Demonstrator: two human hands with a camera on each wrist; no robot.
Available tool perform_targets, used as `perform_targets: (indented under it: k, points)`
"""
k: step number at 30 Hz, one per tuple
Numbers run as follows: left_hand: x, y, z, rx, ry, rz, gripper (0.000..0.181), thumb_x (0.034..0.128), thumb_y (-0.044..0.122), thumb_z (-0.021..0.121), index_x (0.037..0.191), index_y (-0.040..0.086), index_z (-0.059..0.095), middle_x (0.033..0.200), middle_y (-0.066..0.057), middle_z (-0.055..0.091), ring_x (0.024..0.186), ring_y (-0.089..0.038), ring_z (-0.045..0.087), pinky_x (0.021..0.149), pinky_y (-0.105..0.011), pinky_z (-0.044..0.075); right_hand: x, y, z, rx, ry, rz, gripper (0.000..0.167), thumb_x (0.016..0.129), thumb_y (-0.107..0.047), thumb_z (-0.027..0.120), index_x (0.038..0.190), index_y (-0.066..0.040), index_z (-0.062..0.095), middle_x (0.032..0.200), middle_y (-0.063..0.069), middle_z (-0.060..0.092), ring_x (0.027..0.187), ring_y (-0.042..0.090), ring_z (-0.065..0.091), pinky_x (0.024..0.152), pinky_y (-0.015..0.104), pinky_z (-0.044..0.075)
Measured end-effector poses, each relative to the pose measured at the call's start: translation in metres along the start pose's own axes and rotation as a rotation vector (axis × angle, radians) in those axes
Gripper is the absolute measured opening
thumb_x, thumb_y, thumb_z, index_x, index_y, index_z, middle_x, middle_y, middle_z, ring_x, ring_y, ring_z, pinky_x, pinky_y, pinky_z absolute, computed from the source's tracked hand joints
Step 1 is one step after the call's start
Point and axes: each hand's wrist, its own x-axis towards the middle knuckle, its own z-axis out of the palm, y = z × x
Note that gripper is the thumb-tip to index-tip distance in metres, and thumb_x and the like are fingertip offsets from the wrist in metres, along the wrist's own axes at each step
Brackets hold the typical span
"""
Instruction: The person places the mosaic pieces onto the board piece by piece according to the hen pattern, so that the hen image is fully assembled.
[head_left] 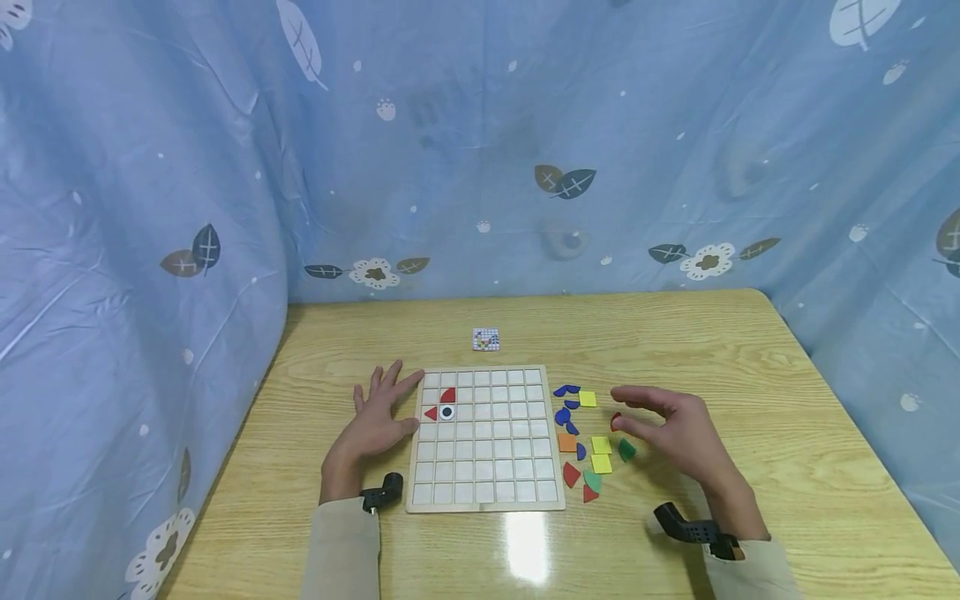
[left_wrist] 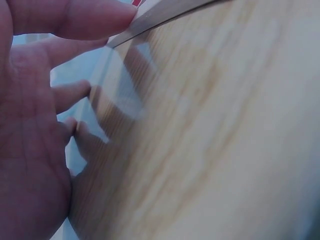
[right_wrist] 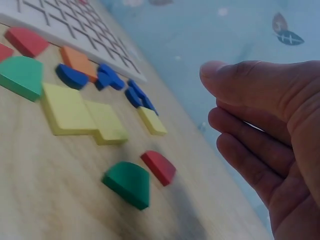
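Board (head_left: 484, 451) has left hand (head_left: 375, 429) spread at its left edge; right hand (head_left: 678, 429) hovers spread, empty, near a red piece (right_wrist: 158, 167), so sloppy grabbing might knock the dark green piece (right_wrist: 128, 184).

Three yellow squares (head_left: 602, 445), two green pieces (head_left: 627, 451)

The head view looks forward and down from farthest off, over counter (head_left: 712, 333) and curtain (head_left: 465, 167). The left wrist view is very close, along the left hand (left_wrist: 32, 130) to the board (left_wrist: 162, 15). The right looks low past the right hand (right_wrist: 272, 155), across pieces (right_wrist: 70, 112) the head view shares.
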Motion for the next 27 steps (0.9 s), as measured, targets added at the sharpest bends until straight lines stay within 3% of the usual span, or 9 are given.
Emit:
perform_targets:
  k: [3, 5, 12, 16, 20, 27]
  points:
    - [0.000, 0.000, 0.000, -0.003, 0.002, 0.000, 0.085, 0.0941, 0.007, 0.071, 0.172, 0.018, 0.039, 0.185, -0.019, 0.003, 0.169, -0.046, -0.017, 0.125, -0.073, -0.025, 0.004, 0.004, -0.002, -0.012, -0.001, 0.017, 0.039, 0.091, -0.019, 0.091, 0.128, -0.012, 0.081, 0.122, 0.005, 0.083, 0.115, -0.010, 0.069, 0.101, 0.001, 0.043]
    - [0.000, 0.000, 0.000, -0.006, 0.003, -0.001, 0.085, 0.0939, 0.007, 0.071, 0.172, 0.018, 0.039, 0.185, -0.019, 0.004, 0.169, -0.046, -0.017, 0.125, -0.073, -0.025, 0.007, 0.005, -0.002, -0.014, -0.006, 0.020, 0.040, 0.091, -0.018, 0.090, 0.130, -0.012, 0.081, 0.124, 0.005, 0.083, 0.116, -0.009, 0.069, 0.101, 0.001, 0.043]
    - [0.000, 0.000, 0.000, -0.004, -0.002, -0.001, 0.084, 0.0948, 0.008, 0.070, 0.172, 0.018, 0.039, 0.185, -0.020, 0.004, 0.169, -0.047, -0.017, 0.125, -0.074, -0.025, 0.020, 0.008, 0.006, 0.035, -0.043, 0.046, 0.039, 0.094, -0.020, 0.088, 0.131, -0.011, 0.080, 0.127, 0.006, 0.082, 0.121, 0.017, 0.077, 0.102, 0.006, 0.048]
    - [0.000, 0.000, 0.000, -0.008, -0.004, 0.000, 0.084, 0.0945, 0.008, 0.070, 0.172, 0.018, 0.039, 0.185, -0.020, 0.003, 0.169, -0.047, -0.017, 0.125, -0.074, -0.025, 0.026, 0.011, 0.012, 0.040, -0.061, 0.066, 0.040, 0.096, -0.021, 0.087, 0.133, -0.011, 0.079, 0.129, 0.007, 0.081, 0.123, 0.029, 0.076, 0.106, 0.028, 0.060]
    - [0.000, 0.000, 0.000, -0.009, -0.004, 0.001, 0.084, 0.0944, 0.008, 0.070, 0.172, 0.018, 0.038, 0.185, -0.020, 0.003, 0.169, -0.047, -0.017, 0.125, -0.073, -0.025, 0.031, 0.014, 0.017, 0.048, -0.080, 0.091, 0.041, 0.096, -0.019, 0.086, 0.135, -0.009, 0.078, 0.131, 0.010, 0.080, 0.124, 0.034, 0.077, 0.105, 0.050, 0.060]
    - [0.000, 0.000, 0.000, -0.006, -0.003, -0.001, 0.085, 0.0940, 0.008, 0.071, 0.172, 0.018, 0.038, 0.185, -0.020, 0.003, 0.169, -0.047, -0.017, 0.125, -0.074, -0.025, 0.035, 0.019, 0.025, 0.030, -0.101, 0.114, 0.040, 0.097, -0.017, 0.085, 0.135, -0.010, 0.078, 0.131, 0.010, 0.080, 0.121, 0.032, 0.078, 0.103, 0.044, 0.062]
